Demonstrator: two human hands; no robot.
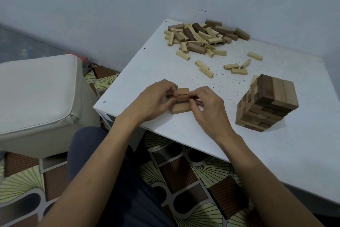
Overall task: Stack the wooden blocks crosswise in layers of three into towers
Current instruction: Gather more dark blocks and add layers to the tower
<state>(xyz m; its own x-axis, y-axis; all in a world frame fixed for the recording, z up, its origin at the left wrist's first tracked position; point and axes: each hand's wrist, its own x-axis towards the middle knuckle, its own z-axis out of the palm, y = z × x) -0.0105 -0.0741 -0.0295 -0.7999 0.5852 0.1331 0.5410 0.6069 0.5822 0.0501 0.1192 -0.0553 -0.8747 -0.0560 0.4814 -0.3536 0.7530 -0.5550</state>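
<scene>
1. Starting at the far left, a padded stool [36,97] stands off the table [184,134]. Nothing there bears on the job.
2. The left hand [154,97] has its fingers curled round the left end of the small stack [182,96], clamped on it.
3. The small stack sits near the table's front left corner, close to the edge. Its upper blocks lie flat, long axis running left to right, ends pointing at each hand. A thin gap shows between two of them. The pale block [181,108] below is partly hidden, so I cannot tell its axis for sure.
4. Risk here: squeezing unevenly from either end could skew the upper blocks or leave that gap, and a crooked base would likely make later layers lean. A hard push towards the front could send pieces off the edge.
5. The loose pile [202,37] lies at the back, well apart.
6. The right hand [207,105] pinches the stack's right end, fingers closed on it.
7. The finished tower [266,103] stands to the right, apart from that hand. A careless reach to the pile could knock it.
</scene>
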